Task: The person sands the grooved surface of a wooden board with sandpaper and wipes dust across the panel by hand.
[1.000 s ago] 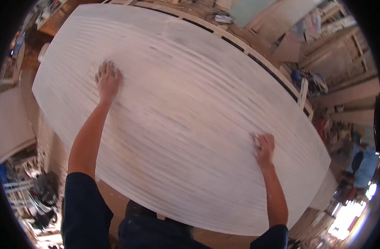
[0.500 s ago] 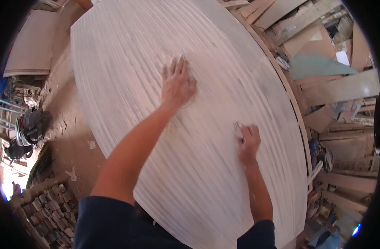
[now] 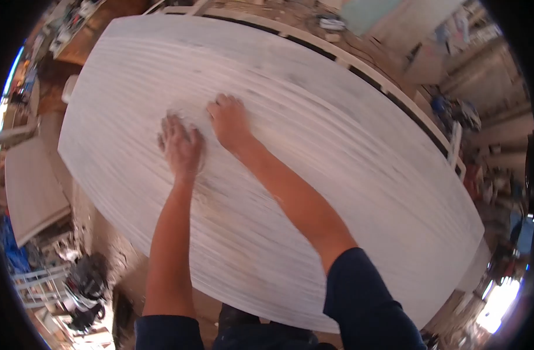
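The panel (image 3: 389, 216) looks stiff, heavy, best gripped at its ten and four o'clock ends. Left hand (image 3: 181, 146) lies spread; right hand (image 3: 229, 121) curls, contents unclear.

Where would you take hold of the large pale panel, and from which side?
Probably by the near long edge of the panel, from the side where the legs are: that rim passes close by them, while the broad, ridgeless-looking middle offers nothing to grasp.

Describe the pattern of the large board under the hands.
The board is whitish with roughly lengthwise streaks, best seen in the head view.
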Demonstrator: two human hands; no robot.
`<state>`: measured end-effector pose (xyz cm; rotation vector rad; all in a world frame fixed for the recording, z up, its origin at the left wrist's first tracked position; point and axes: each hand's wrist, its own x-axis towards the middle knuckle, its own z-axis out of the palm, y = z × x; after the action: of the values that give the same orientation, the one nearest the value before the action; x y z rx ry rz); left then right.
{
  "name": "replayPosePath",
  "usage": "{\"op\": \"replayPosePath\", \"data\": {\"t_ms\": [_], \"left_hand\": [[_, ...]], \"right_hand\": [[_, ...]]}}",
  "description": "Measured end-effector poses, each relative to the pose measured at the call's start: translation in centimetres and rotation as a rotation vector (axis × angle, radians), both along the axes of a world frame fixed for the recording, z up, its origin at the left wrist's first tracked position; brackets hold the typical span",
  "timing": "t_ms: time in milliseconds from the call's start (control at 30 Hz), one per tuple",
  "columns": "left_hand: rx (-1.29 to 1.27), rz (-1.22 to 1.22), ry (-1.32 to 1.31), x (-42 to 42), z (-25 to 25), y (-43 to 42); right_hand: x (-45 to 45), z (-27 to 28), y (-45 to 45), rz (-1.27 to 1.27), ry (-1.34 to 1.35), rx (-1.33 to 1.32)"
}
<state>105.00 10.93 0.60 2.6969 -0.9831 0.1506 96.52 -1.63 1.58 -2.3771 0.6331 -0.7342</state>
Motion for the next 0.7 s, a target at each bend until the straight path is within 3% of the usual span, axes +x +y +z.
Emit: {"op": "replayPosePath", "data": {"t_ms": [200,233,333,467,633,700], "left_hand": [[0.026,0.015,-0.023,-0.1,0.0,-0.1],[0.050,0.026,-0.011,-0.1,0.2,-0.1],[0.072,0.026,0.012,-0.3,0.5,-0.4],[0.107,0.016,-0.007,-0.3,0.2,-0.3],[0.117,-0.007,0.037,-0.5,0.8,-0.2],[0.107,-0.016,0.032,-0.4,1.0,-0.4]], "right_hand": [[-30.3,0.5,-2.2,-0.011,0.129,-0.071],[-35.4,0.9,-2.3,-0.039,0.263,-0.111],[-45.7,1.2,-2.9,-0.054,0.221,-0.162],[-41.7,2.1,-2.6,-0.116,0.263,0.003],[-22.7,2.5,-2.6,0.084,0.177,0.224],[-13.9,0.7,-1.5,0.154,0.079,0.166]]}}
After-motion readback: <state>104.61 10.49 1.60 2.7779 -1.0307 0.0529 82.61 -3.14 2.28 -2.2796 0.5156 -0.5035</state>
